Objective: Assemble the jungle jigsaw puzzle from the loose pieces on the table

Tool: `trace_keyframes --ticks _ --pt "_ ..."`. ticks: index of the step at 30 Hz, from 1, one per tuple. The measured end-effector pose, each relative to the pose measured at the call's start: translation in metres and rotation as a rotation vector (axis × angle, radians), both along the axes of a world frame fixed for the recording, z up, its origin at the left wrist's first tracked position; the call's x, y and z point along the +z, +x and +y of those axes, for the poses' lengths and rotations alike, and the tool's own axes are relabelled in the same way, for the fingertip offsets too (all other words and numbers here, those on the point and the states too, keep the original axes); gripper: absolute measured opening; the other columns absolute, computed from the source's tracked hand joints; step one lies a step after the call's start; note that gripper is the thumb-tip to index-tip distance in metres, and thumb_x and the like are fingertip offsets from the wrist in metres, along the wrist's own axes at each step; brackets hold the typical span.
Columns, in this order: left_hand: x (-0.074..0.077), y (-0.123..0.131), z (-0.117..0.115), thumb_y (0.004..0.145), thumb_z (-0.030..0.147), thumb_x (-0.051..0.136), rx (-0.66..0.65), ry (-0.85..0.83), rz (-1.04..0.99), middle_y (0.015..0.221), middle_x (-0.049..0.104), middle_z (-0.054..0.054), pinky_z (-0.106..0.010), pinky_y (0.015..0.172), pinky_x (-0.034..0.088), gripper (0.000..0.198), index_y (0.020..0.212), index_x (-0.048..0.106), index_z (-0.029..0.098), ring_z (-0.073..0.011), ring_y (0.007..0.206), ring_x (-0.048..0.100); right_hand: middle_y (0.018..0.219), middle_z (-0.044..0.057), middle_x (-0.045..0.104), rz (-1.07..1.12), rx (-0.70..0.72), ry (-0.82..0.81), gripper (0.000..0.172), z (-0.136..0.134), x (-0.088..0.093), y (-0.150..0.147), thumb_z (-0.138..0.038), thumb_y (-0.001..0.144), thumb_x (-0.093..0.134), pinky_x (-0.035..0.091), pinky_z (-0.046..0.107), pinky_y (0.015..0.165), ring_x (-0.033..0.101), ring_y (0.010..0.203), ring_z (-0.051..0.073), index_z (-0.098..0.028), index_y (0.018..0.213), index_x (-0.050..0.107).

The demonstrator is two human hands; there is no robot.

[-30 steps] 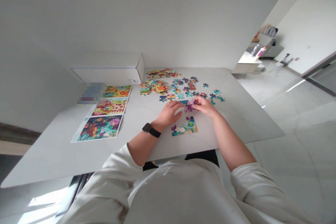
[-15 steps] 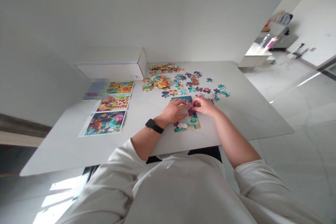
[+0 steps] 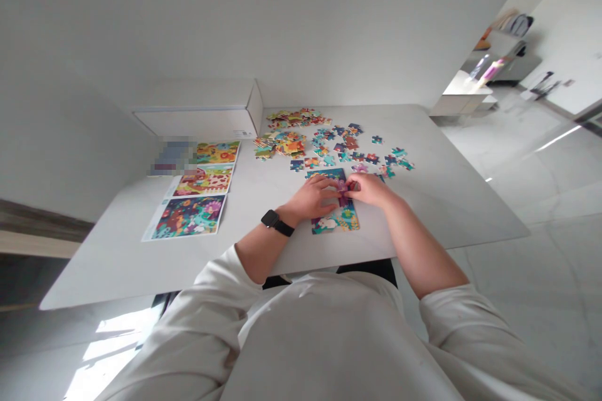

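Note:
A partly assembled jigsaw block [image 3: 337, 220] lies on the white table [image 3: 423, 200] in front of me. My left hand [image 3: 314, 197], a black watch on its wrist, rests on the block with fingers laid flat. My right hand [image 3: 370, 188] pinches a purple puzzle piece [image 3: 342, 187] at the block's upper edge, where both hands meet. Loose puzzle pieces [image 3: 348, 150] lie scattered just beyond my hands.
A heap of pieces [image 3: 282, 145] sits further back. A white box [image 3: 202, 114] stands at the table's far left, and a picture sheet with three printed scenes [image 3: 197, 191] lies to its front. The table's near edge runs just below the block.
The purple section between my hands has come down against the assembled block, which was apart and nearer to me a second ago. Both hands have stayed together at that joint.

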State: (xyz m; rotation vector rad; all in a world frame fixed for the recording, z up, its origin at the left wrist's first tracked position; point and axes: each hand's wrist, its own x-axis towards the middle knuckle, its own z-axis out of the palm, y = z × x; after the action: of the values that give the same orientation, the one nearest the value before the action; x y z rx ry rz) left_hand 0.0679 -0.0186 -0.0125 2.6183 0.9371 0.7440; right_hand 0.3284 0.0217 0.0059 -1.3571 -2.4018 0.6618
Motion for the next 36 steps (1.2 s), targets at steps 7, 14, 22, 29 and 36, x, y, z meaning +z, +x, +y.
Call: trace_keyframes --ticks 7,14,22,29,36 --pt "0.0047 0.0010 -0.0032 0.090 0.037 0.084 -0.051 -0.039 0.018 0.136 0.077 -0.006 -0.054 0.122 0.046 0.031 0.121 0.085 0.035 -0.0317 0.134 0.065 0.105 0.005 0.079 -0.077 0.060 0.085 0.016 0.0001 -0.0020 0.0001 -0.028 0.086 0.085 0.052 0.034 0.086 0.071 0.099 0.025 -0.025 0.098 0.076" --pt "0.0051 0.0021 -0.0045 0.091 0.043 0.084 -0.067 -0.032 0.013 0.133 0.078 -0.007 -0.052 0.120 0.047 0.034 0.123 0.084 0.032 -0.0319 0.130 0.066 0.109 0.006 0.077 -0.063 0.094 0.092 0.017 0.0002 -0.0043 0.0008 -0.027 0.086 0.085 0.052 0.034 0.089 0.070 0.103 0.025 -0.025 0.102 0.077" --pt "0.0040 0.0022 -0.0055 0.089 0.049 0.086 -0.074 -0.061 0.040 0.137 0.076 -0.008 -0.054 0.120 0.045 0.040 0.125 0.084 0.033 -0.0345 0.132 0.064 0.107 0.007 0.074 -0.069 0.127 0.089 0.015 0.0013 -0.0034 0.0033 -0.030 0.088 0.084 0.050 0.033 0.086 0.068 0.100 0.025 -0.025 0.101 0.080" --pt "0.0040 0.0025 -0.0065 0.087 0.052 0.088 -0.075 -0.049 0.056 0.141 0.074 -0.010 -0.054 0.121 0.044 0.046 0.127 0.084 0.032 -0.0367 0.134 0.063 0.108 0.007 0.075 -0.058 0.121 0.079 0.017 0.0031 -0.0036 0.0061 -0.029 0.087 0.085 0.050 0.033 0.087 0.068 0.101 0.025 -0.025 0.103 0.081" --pt "0.0068 0.0024 -0.0082 0.089 0.056 0.084 -0.066 -0.050 0.114 0.148 0.071 -0.010 -0.053 0.123 0.042 0.048 0.130 0.082 0.031 -0.0359 0.139 0.061 0.107 0.007 0.076 -0.032 0.129 0.083 0.019 0.0058 -0.0072 0.0080 -0.029 0.086 0.085 0.050 0.033 0.086 0.069 0.099 0.025 -0.024 0.105 0.082"
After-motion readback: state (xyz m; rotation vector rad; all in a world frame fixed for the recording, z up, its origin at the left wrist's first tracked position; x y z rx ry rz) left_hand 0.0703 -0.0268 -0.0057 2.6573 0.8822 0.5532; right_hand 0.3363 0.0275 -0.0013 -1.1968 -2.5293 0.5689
